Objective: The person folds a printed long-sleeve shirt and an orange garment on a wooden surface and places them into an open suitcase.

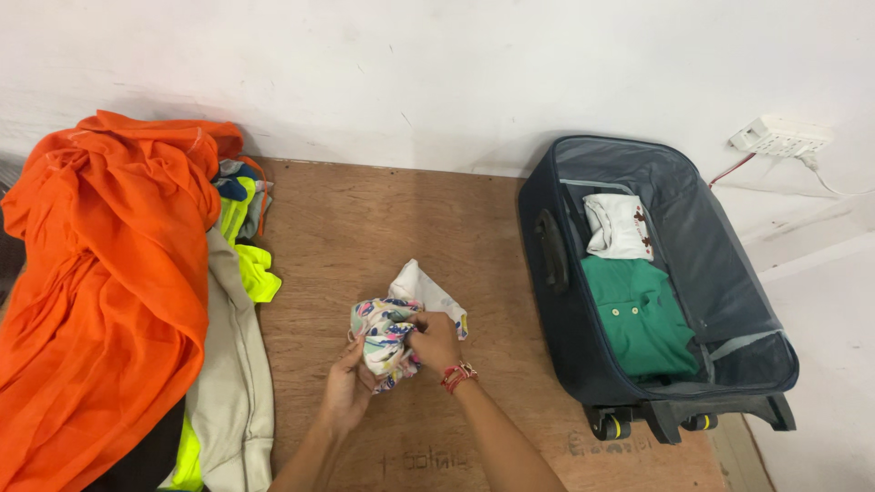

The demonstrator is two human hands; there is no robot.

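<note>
The small floral-print garment (394,330) looks light, thin and limp: it bunches and sags wherever it is not held, so it should be easiest to take by a hem or a folded edge, gathering the loose cloth rather than pinching one corner. It sits bundled between both hands, raised just above the wooden desk (355,228), with a pale flap sticking up beyond the fingers, away from the person.

The right hand (436,342) presses down on the bundle's near side, its fingers curled and pinching the cloth. The left hand (346,394) cups it from beneath, fingers closed round the lower folds.

Well apart to the right of the fingers stands an open dark blue suitcase (702,246), a folded green shirt (638,314) and a white garment (620,226) inside. To the left lies a heap of clothes, an orange cloth (109,273) uppermost.
</note>
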